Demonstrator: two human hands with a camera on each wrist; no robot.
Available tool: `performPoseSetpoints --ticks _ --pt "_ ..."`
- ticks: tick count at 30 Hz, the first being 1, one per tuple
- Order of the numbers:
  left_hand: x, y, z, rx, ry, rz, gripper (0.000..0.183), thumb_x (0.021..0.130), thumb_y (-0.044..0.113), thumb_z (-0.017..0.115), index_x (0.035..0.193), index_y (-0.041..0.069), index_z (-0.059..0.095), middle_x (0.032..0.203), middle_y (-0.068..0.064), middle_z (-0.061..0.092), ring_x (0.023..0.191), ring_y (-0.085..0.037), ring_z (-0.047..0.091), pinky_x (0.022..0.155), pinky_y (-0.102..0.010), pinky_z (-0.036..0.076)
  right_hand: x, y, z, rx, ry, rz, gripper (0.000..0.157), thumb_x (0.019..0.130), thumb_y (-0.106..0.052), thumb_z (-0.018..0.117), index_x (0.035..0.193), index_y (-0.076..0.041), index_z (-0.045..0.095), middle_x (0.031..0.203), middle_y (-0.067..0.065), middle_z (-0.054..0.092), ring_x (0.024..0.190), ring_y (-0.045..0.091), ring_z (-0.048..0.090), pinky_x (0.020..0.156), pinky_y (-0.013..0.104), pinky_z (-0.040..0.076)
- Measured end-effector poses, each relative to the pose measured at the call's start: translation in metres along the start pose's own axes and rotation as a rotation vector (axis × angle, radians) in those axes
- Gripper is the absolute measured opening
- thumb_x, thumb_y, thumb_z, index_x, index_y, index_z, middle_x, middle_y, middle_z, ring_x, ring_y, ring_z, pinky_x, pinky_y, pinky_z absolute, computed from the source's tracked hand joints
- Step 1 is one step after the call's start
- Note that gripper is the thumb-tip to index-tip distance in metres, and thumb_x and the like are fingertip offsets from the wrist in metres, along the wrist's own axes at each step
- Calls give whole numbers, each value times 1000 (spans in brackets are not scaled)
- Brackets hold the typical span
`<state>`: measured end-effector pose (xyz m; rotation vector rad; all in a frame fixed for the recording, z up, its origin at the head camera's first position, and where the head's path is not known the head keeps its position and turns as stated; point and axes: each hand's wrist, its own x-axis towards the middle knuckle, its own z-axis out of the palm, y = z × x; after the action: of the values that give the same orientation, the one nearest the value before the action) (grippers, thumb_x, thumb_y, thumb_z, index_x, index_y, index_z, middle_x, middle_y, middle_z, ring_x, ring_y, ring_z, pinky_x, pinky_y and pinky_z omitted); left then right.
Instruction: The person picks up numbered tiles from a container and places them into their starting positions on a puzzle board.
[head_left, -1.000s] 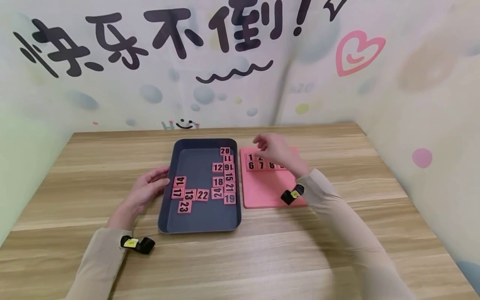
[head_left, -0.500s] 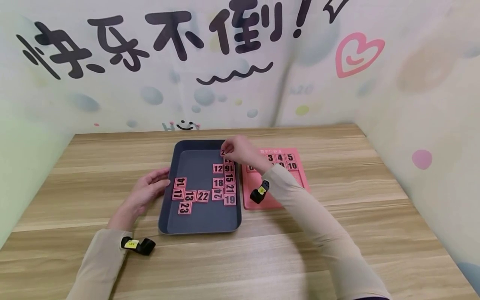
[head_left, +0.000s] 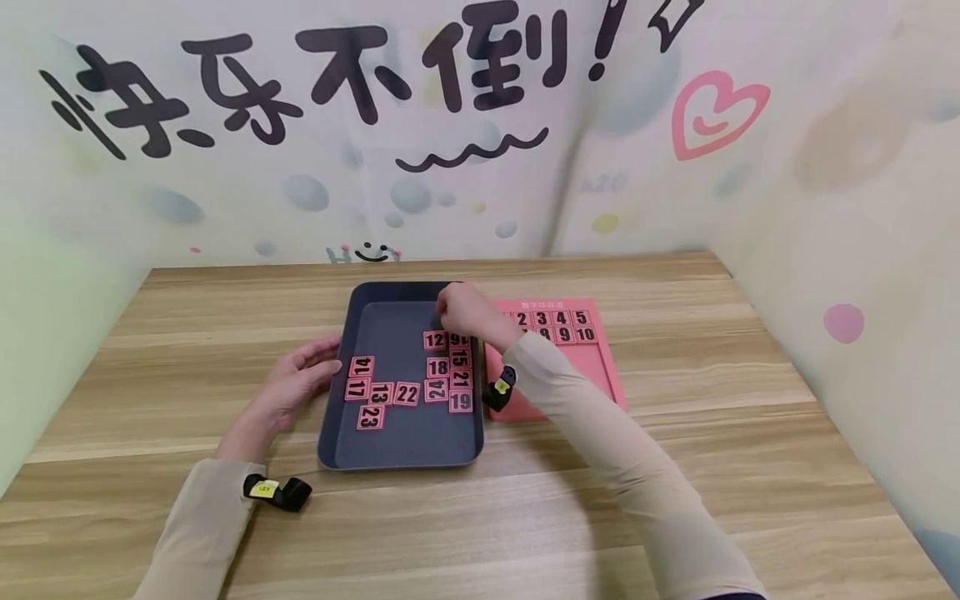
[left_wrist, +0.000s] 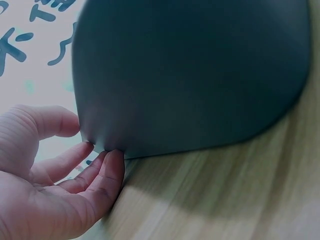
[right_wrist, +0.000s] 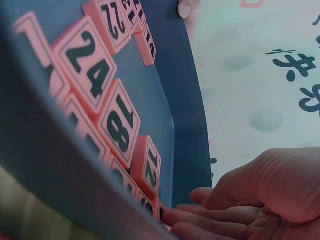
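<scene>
A dark tray (head_left: 401, 446) holds pink number tiles, among them 12 (right_wrist: 152, 167), 18 (right_wrist: 120, 122), 24 (right_wrist: 85, 65) and 22 (head_left: 407, 393). My left hand (head_left: 300, 373) pinches the tray's left side, thumb at the rim and fingertips against the outer wall (left_wrist: 190, 90). At the tray's far right corner, my right hand (head_left: 471, 315) reaches down over the tiles. Its fingers extend to the end of the tile column in the right wrist view, fingertips at a tile edge, the thumb held apart from the tiles. The hand covers the tiles in that corner.
A pink square board (head_left: 581, 367) lies right of the tray, with number tiles up to 10 in two rows along its far side; the right forearm (head_left: 600, 442) crosses it. Both rest on a wooden table (head_left: 375, 533) before a printed wall (head_left: 300, 217).
My right hand has moved left from the pink board to the tray's far right corner, then slightly nearer, covering the 20 and 11 tiles. My left hand has stayed on the tray.
</scene>
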<state>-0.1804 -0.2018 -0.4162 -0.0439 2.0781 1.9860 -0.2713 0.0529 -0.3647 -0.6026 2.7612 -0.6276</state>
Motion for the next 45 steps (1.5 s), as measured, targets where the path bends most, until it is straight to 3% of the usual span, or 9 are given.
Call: performPoseSetpoints --ticks 9,16,25,38,45 --pt "-1 2 0 20 2 -9 56 94 5 51 142 -8 28 138 -25 37 100 -1 53 81 -17 47 6 -4 6 103 -46 -90 26 88 2 52 110 1 66 103 13 66 83 19 59 64 23 43" --pt "-2 1 0 20 2 -5 56 94 6 53 142 -9 28 138 -25 38 99 -1 53 81 -17 47 10 -7 7 161 -72 -81 27 89 -2 57 115 0 63 107 13 64 96 21 60 76 26 49" --pt "-1 0 -1 19 12 -17 56 94 5 51 143 -7 27 138 -26 36 100 -1 53 81 -17 47 23 -4 6 339 -57 66 34 84 1 66 118 0 60 112 13 60 101 23 57 83 31 49" --pt "0 1 0 21 5 -14 56 94 6 51 143 -7 27 141 -28 33 99 0 52 81 -16 46 31 8 13 280 -34 123 34 78 -1 74 111 -3 67 105 11 63 92 21 58 78 31 51" --pt "-1 2 1 19 6 -13 56 94 6 51 143 -8 27 137 -24 38 98 0 53 81 -16 46 28 5 11 125 -81 69 32 78 -7 74 109 -4 67 103 11 63 87 20 57 73 30 51"
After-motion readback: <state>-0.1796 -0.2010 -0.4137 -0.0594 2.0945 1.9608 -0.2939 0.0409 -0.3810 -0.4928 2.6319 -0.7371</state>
